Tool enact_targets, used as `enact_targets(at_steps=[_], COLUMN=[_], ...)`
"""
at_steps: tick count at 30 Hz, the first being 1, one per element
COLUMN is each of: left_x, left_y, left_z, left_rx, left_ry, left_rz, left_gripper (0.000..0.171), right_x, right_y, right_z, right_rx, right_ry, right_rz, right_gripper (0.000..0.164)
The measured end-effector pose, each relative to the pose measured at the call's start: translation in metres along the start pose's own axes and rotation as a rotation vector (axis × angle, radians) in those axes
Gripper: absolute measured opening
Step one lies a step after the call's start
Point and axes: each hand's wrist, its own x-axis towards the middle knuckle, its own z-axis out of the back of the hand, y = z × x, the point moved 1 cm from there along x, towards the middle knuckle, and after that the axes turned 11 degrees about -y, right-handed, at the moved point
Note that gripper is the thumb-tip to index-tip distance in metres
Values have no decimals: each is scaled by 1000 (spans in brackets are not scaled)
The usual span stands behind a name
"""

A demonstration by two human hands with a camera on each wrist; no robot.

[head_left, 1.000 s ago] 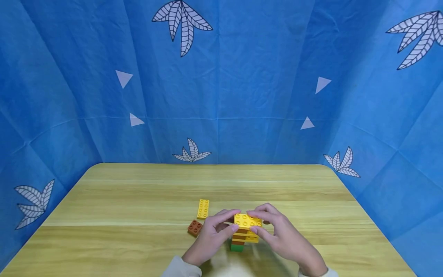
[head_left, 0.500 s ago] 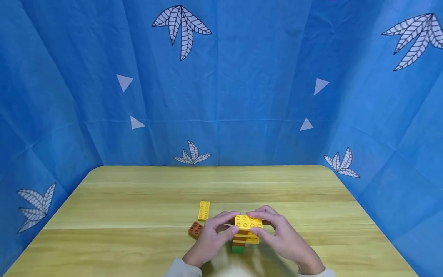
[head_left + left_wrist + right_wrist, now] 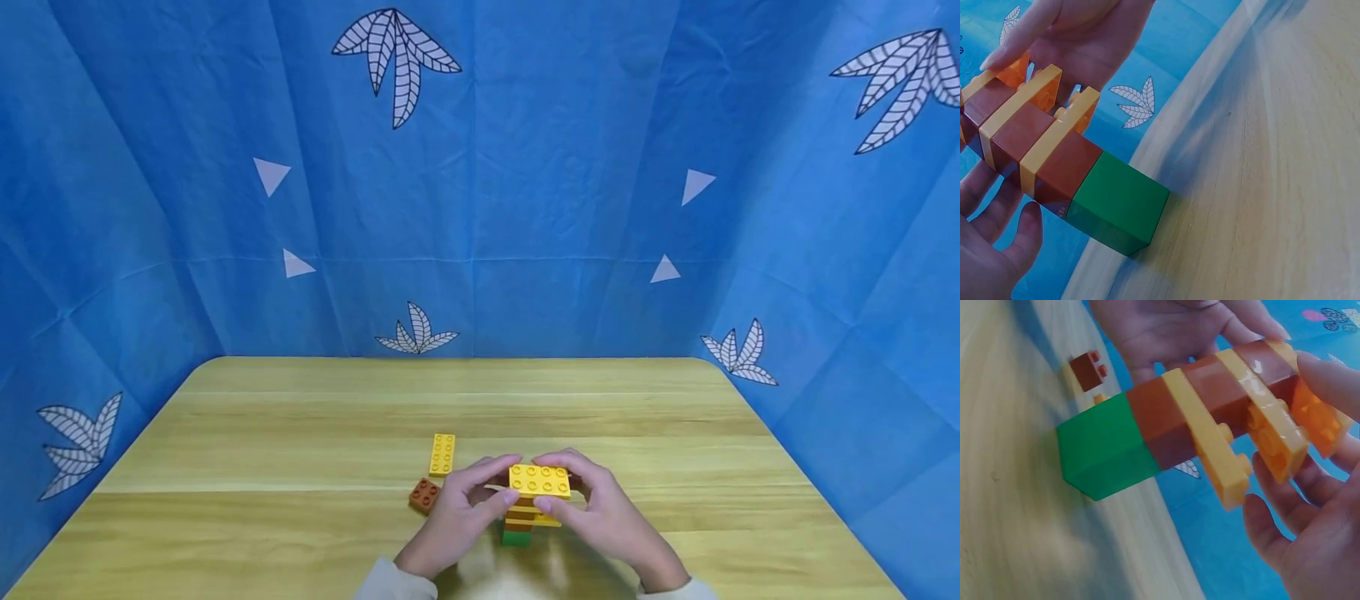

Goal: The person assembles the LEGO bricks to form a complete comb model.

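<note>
A tower of toy building bricks (image 3: 1079,165) stands on the table, its green brick (image 3: 516,539) at the bottom. Above that, brown bricks (image 3: 1160,419) alternate with long yellow bricks that jut out to the right. My left hand (image 3: 463,518) holds the left end of the top yellow brick (image 3: 540,482), thumb at the front and index finger behind. From the right, my right hand (image 3: 611,517) grips the same brick near its middle, thumb on the front side. The other fingers of both hands are partly hidden behind the tower in the head view.
A loose flat yellow brick (image 3: 442,455) lies on the wooden table (image 3: 262,467) left of the tower. Nearer, a small brown brick (image 3: 424,495) sits just beside my left hand. Blue cloth (image 3: 480,208) with white leaf prints hangs around the table.
The right hand has shifted slightly left, its thumb sliding along the front of the top yellow brick. More of that brick's right end shows. My left hand and the loose bricks stay put.
</note>
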Motion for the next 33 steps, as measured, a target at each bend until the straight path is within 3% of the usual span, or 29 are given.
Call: enact_targets(at_steps=[4, 8, 18, 24, 33], left_x=[-1, 2, 12, 9, 3], left_y=[-2, -4, -14, -10, -1], left_z=[1, 9, 67, 88, 94], left_rx=[5, 86, 316, 536, 734], left_ry=[3, -8, -174, -168, -119], left_rz=[14, 29, 124, 238, 393], left_gripper=[41, 49, 44, 52, 56], right_x=[0, 1, 2, 2, 1], right_y=[0, 2, 6, 4, 3], right_z=[-5, -7, -5, -6, -9], right_rx=[10, 11, -26, -36, -30], right_ry=[8, -4, -14, -13, -7], right_rz=[-49, -73, -148, -169, -169], right_gripper=[30, 28, 31, 32, 33])
